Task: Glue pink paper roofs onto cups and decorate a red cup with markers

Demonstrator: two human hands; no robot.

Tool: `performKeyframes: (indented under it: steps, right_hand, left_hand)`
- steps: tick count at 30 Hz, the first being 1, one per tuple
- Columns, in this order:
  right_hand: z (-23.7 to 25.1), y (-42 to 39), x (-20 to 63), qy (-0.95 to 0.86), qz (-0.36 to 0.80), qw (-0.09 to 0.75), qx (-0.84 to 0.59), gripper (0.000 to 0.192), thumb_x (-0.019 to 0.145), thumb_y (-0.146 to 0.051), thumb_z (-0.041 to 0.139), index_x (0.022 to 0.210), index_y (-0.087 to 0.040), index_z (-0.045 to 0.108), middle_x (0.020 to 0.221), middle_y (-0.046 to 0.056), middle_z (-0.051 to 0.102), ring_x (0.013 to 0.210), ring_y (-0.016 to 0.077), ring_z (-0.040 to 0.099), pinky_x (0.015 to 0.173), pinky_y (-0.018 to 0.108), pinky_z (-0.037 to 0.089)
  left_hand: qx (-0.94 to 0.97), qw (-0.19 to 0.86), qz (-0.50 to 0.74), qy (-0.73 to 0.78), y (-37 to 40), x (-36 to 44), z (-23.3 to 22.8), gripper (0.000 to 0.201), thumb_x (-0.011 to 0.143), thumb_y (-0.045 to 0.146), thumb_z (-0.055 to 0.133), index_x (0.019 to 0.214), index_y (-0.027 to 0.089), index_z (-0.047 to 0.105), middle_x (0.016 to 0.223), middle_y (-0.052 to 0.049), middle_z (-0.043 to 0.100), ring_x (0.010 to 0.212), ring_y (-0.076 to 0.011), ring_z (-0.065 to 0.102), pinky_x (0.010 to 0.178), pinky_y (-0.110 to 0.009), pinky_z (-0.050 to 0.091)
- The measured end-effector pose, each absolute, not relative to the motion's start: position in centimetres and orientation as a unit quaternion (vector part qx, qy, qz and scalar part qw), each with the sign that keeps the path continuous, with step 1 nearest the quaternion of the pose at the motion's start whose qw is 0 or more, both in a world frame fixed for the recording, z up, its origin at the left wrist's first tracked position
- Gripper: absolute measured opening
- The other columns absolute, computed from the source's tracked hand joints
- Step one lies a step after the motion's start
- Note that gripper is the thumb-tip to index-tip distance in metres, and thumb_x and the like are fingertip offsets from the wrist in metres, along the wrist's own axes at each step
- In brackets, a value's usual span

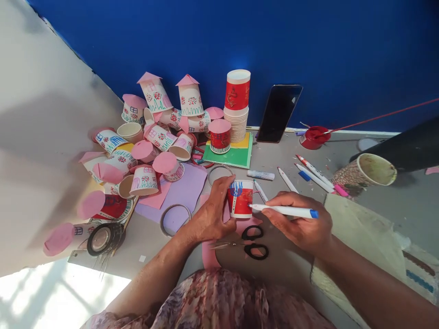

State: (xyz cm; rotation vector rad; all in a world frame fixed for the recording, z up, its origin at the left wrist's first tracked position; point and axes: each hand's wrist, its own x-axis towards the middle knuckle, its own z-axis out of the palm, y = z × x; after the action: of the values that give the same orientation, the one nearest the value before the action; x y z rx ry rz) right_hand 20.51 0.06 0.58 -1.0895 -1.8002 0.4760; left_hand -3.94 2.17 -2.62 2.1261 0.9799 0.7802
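Observation:
My left hand (216, 208) is wrapped around the left side of a red and white paper cup (241, 201), which has blue marker lines near its top. Pinched in my right hand (303, 221) is a white marker pen (284, 210) with a blue end, its tip at the cup's right side. Just below the cup lie black-handled scissors (254, 242) on pink paper (210, 256). A green-tipped marker (260, 190) and a glue stick (260, 175) rest behind the cup.
Decorated paper cups with pink tops (144, 179) crowd the left. A cup stack (237, 98), a phone (279, 113) and a red paint pot (313, 137) stand along the blue wall. Several markers (315, 173) and a stained cup (366, 171) lie right. Tape rings (174, 219) sit left.

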Motion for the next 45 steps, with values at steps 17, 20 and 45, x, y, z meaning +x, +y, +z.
performKeyframes:
  steps: [17,20,45]
  right_hand:
    - [-1.3,1.4,21.7,-0.515,0.441,0.537,-0.502,0.016,0.091,-0.039,0.08,0.091,-0.023,0.08,0.064,0.0,0.072,0.049,0.0104,0.055,0.044,0.021,0.045]
    - [-1.2,1.4,21.6,-0.516,0.46,0.517,-0.505,0.021,0.087,-0.041,0.085,0.094,-0.022,0.08,0.069,0.002,0.075,0.051,0.0114,0.059,0.045,0.022,0.049]
    - [-1.9,2.5,21.2,-0.603,0.312,0.51,-0.528,0.02,0.097,-0.04,0.073,0.107,-0.025,0.081,0.094,0.005,0.083,0.07,0.019,0.076,0.065,0.032,0.062]
  left_hand:
    - [0.808,0.352,0.242,0.405,2.2,-3.4,-2.7,0.11,0.074,0.013,0.073,0.167,0.032,0.017,0.15,-0.014,0.038,0.143,-0.0342,0.05,0.118,-0.054,0.05]
    - [0.817,0.332,0.247,0.401,2.0,-3.2,-2.7,0.108,0.072,0.01,0.068,0.166,0.027,0.017,0.16,-0.018,0.03,0.151,-0.0371,0.042,0.122,-0.056,0.046]
    - [0.797,0.315,0.293,0.425,2.1,-2.4,-2.8,0.099,0.078,0.027,0.086,0.161,0.028,0.032,0.15,-0.016,0.048,0.139,-0.0347,0.055,0.118,-0.054,0.051]
